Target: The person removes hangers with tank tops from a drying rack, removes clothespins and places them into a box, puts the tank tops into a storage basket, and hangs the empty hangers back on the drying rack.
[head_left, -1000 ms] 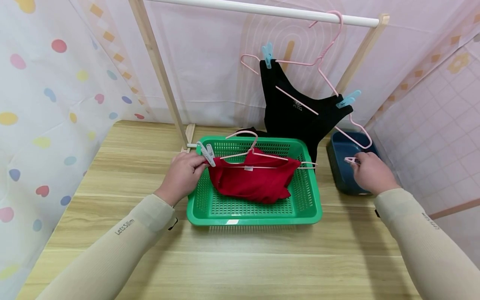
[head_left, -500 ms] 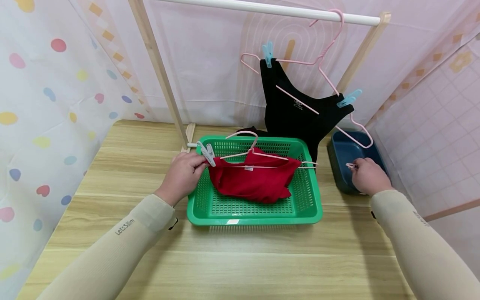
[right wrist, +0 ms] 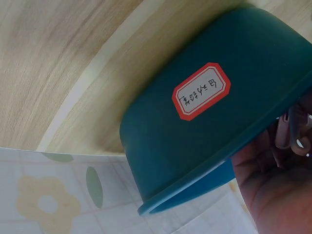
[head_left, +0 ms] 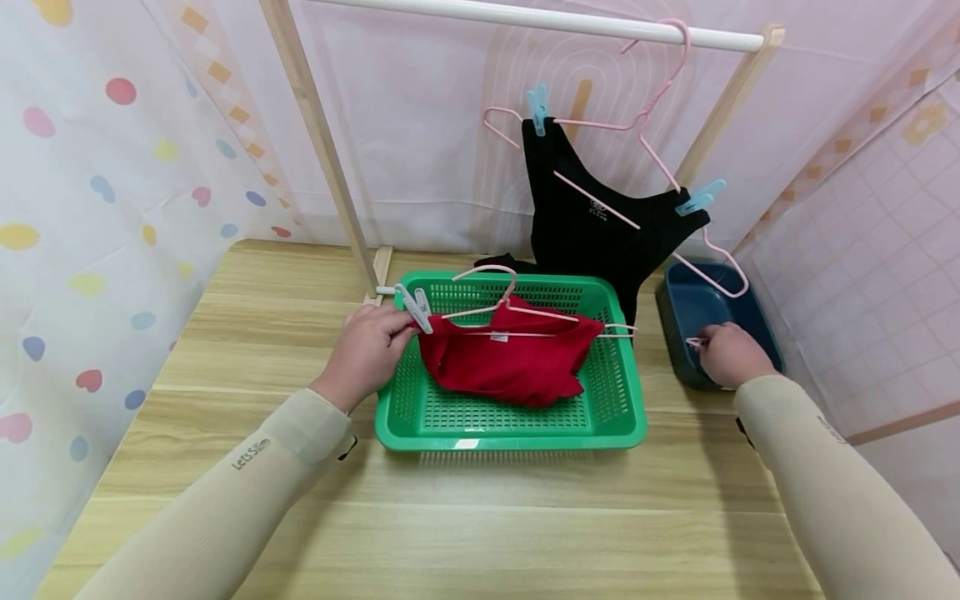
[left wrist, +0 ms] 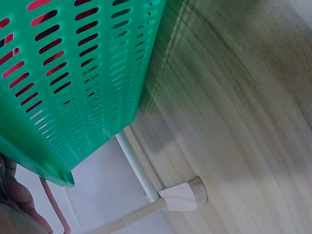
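A red garment (head_left: 510,367) hangs on a pale pink hanger (head_left: 508,302) in the green basket (head_left: 510,442). A grey clothespin (head_left: 414,308) is clipped at its left shoulder. My left hand (head_left: 367,346) grips the hanger's left end with the garment's edge, over the basket's left rim; in the left wrist view a pink bend of the hanger (left wrist: 54,207) shows beside the fingers. My right hand (head_left: 731,354) pinches a small pale clothespin (head_left: 696,342) over the dark blue bin (head_left: 697,292). In the right wrist view the clothespin (right wrist: 296,129) is partly hidden by the fingers.
Behind the basket, a black tank top (head_left: 600,208) hangs tilted from a pink hanger (head_left: 637,125) on the white rod (head_left: 540,18), with light blue clothespins (head_left: 701,197) on its straps. Wooden posts (head_left: 318,137) carry the rod. Everything stands on a wooden table (head_left: 480,525).
My right hand has moved a little left with the clothespin, and lower over the blue bin. The left hand, the red garment and the basket have stayed put.
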The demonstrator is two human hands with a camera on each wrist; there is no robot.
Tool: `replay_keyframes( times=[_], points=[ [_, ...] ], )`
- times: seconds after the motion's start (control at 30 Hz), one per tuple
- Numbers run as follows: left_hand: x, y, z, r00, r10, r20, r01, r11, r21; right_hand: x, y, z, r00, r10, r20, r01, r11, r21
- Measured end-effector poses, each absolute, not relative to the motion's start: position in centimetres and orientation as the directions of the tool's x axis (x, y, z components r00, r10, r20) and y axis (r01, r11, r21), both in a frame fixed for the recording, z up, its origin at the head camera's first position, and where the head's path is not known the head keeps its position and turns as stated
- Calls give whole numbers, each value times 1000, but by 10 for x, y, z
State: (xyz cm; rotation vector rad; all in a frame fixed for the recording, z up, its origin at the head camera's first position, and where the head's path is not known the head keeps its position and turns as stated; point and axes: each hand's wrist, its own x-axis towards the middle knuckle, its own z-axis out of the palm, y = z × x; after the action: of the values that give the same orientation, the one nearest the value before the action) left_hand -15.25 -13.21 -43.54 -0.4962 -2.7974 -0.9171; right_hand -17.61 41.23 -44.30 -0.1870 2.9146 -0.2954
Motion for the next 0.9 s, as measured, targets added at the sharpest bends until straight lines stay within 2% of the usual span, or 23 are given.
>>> replay_keyframes(
  times=[0.43, 0.9],
  points=[
    [-152, -132, -436, -933, 256, 252, 355, 763, 540, -179, 407, -444, -953, -153, -260, -92, 968, -233],
    [-152, -132, -437, -931, 255, 261, 360, 763, 537, -176, 406, -444, -944, -177, -277, -107, 963, -249]
  ],
)
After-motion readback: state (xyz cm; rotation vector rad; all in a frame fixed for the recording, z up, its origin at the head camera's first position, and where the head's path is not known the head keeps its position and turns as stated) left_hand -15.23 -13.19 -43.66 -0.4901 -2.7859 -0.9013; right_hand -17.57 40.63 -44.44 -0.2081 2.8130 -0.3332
